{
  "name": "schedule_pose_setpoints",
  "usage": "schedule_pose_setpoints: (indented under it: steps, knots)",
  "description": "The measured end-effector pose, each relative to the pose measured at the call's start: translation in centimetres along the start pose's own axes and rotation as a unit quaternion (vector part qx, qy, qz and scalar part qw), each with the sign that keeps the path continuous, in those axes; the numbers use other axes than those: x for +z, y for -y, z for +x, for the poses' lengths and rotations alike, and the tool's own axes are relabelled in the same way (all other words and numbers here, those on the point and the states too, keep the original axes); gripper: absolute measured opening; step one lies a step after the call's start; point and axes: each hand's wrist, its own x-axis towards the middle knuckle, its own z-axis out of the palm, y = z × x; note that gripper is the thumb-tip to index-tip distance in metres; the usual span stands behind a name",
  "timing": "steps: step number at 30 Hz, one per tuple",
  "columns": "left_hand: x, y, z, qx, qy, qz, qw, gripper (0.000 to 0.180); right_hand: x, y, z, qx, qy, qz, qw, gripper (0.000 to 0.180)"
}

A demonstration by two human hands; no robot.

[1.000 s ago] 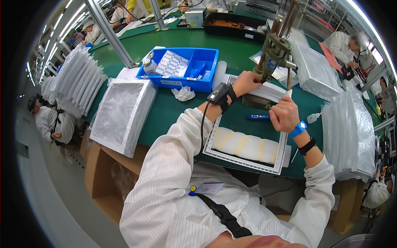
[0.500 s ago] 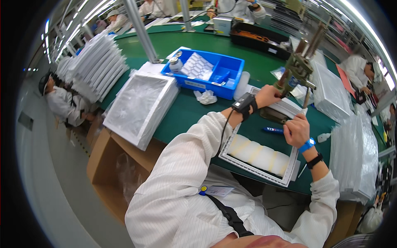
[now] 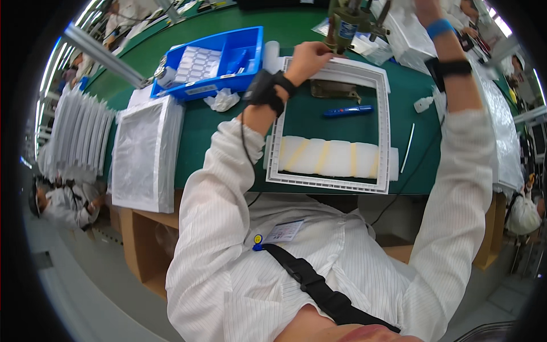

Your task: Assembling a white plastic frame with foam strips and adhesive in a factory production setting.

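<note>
The left hand [image 3: 308,57] is closed around the hanging tool [image 3: 346,24] (held upright) above the white rectangular frame [image 3: 330,128], laid flat on the green worktop [image 3: 216,131]; the right hand's [image 3: 423,5] grip cannot be told.

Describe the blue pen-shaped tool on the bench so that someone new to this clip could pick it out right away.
Start at the green bench top and find the white rectangular frame lying in front of the person. Inside the frame's opening, above the row of white foam pads, lies the blue pen-shaped tool. It is the only slim blue thing inside the frame; the blue bin sits outside, to the left.
</note>
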Motion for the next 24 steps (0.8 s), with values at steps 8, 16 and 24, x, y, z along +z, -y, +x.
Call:
schedule_pose_setpoints:
  steps: [8, 16, 24]
  knots:
    - [-7.5, -1.3, -9.1, -0.052, 0.019, -0.084, 0.995, 0.018, 0.4, -6.7, -4.2, 0.382, 0.072, 0.355, 0.850, 0.026]
    - [-11.6, 1.3, -16.9, -0.053, 0.045, 0.048, 0.996, 0.013, -8.7, 7.1, -23.7, 0.334, 0.114, -0.071, 0.933, 0.024]
    - [-10.4, 2.8, -15.6, -0.012, 0.074, 0.109, 0.991, 0.013, -12.9, 9.4, -35.5, 0.484, 0.037, -0.237, 0.841, 0.029]
